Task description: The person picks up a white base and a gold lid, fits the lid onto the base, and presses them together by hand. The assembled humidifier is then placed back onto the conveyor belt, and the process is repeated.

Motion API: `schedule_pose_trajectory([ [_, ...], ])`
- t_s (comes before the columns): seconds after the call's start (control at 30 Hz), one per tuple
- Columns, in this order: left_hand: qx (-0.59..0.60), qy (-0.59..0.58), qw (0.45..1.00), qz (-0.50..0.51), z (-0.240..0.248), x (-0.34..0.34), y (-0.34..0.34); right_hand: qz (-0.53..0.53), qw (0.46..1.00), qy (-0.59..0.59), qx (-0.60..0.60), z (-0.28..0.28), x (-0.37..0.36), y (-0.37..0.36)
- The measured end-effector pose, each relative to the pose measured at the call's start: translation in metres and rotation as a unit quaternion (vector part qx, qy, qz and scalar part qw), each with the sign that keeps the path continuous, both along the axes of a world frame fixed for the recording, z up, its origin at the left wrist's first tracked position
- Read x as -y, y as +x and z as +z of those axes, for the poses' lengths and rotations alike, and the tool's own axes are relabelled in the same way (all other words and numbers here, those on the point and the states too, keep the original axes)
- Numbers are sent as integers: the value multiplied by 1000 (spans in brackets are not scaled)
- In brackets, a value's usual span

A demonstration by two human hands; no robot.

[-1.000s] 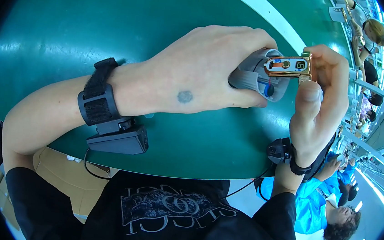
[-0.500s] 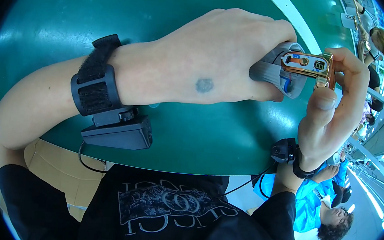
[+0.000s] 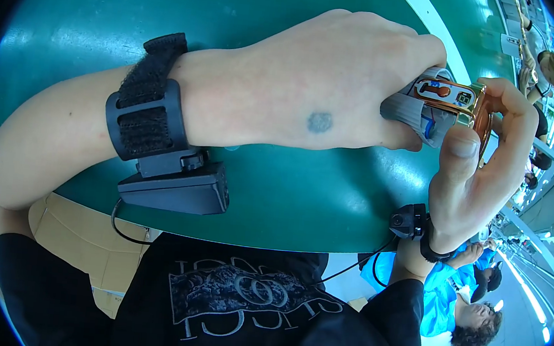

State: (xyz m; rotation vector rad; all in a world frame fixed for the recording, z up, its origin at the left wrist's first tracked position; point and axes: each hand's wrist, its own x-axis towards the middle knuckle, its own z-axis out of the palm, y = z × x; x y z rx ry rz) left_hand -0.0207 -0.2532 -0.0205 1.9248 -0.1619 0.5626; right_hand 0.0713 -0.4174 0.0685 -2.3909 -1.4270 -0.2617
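My left hand (image 3: pixel 344 80) is closed around a pale grey, hollow, sleeve-like piece (image 3: pixel 406 109), and a bit of blue shows inside its open right end. The thumb and fingers of my right hand (image 3: pixel 490 149) pinch a shiny gold-coloured metal part (image 3: pixel 479 105). From it a long rounded plate with a white inset and a small dark square reaches left, over the mouth of the grey piece. Whether plate and grey piece touch, I cannot tell. My left palm and most of its fingers are hidden.
Below both hands lies a green tabletop (image 3: pixel 275 192), with a white strip (image 3: pixel 428 21) at upper right. Black wrist devices (image 3: pixel 177 187) with cables are strapped to my wrists. Cardboard (image 3: pixel 86 242) is at lower left. People, one in blue (image 3: pixel 444 299), are at the right.
Both hands have shifted slightly right, carrying the grey piece and the gold part along. The gold part has turned a little, showing more of its curved right side.
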Motion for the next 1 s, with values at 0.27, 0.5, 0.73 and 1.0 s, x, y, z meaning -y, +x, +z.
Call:
schedule_pose_trajectory([
  [0.27,-39,4,999,-15,-4,-2,0,28,999,-2,-42,-2,1,7],
  [0.5,-39,36,998,-22,-6,-4,-2,22,997,-18,-71,5,4,8],
  [0.73,-50,16,998,-41,-3,-2,-1,20,990,58,-128,7,8,8],
  [1.0,-53,18,998,-42,-1,-2,-2,40,992,21,-114,5,7,7],
])
